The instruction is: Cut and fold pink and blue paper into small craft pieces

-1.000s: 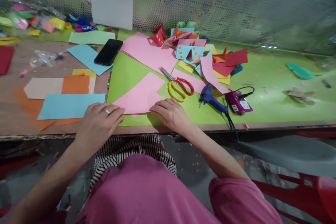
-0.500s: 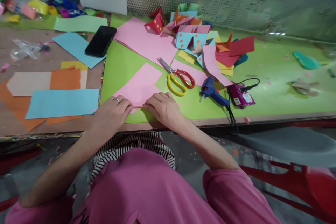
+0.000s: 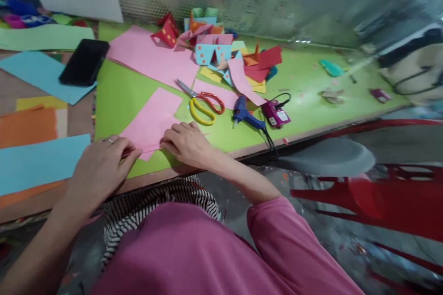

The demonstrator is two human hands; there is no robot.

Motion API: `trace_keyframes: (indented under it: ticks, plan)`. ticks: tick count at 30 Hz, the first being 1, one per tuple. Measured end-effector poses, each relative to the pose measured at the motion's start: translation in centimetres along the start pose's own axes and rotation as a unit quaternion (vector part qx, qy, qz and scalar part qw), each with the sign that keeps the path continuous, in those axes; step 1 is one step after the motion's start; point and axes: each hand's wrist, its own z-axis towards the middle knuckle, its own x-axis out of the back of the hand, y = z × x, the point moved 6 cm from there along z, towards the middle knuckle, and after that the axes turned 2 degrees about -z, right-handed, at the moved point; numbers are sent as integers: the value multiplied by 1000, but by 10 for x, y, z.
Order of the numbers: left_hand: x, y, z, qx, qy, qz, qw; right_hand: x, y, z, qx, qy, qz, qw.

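Note:
A sheet of pink paper point(image 3: 152, 113) lies near the table's front edge, with a narrow fold along its near side. My left hand point(image 3: 104, 163), a ring on one finger, pinches the left end of that fold between thumb and fingers. At the right end, my right hand point(image 3: 185, 144) has its fingers curled and closed on the folded edge; its thumb is hidden. Scissors point(image 3: 202, 110) with one yellow and one red handle lie just beyond my right hand. A blue glue gun point(image 3: 247, 115) rests farther right.
A purple power socket point(image 3: 277, 114) sits beside the glue gun. A black phone point(image 3: 85, 62) and blue paper point(image 3: 41, 159) lie left. Behind are a larger pink sheet point(image 3: 152, 57) and a pile of cut paper shapes point(image 3: 221, 53). A red chair point(image 3: 398, 200) stands at the right.
The view has turned right, so the table's things sit farther left. My hands have drawn closer together along the paper's near edge, which now has a narrow fold.

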Motion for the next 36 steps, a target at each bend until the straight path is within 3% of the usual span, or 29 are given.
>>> trace_keyframes:
  ticks: [3,7,11,14,21,28,36]
  plan:
    - [1,-4,4,13,-49,5,999,-4,3,-2,-2,0,12,1000]
    - [0,-9,6,85,-149,-16,985,-8,9,-3,-5,5,9,1000]
    - [-1,-9,6,106,-185,-23,977,-8,18,-3,-12,-2,-7,1000]
    - [1,-7,6,102,-186,-17,977,-6,24,-4,-22,-6,-12,1000]
    - [13,-3,6,66,-132,30,989,0,28,-7,-49,-11,-16,999]
    - [10,-13,6,89,-76,37,992,4,29,-6,-57,-8,-9,998]
    - [16,-30,-3,133,-76,52,987,3,32,-6,-52,-10,-7,999]
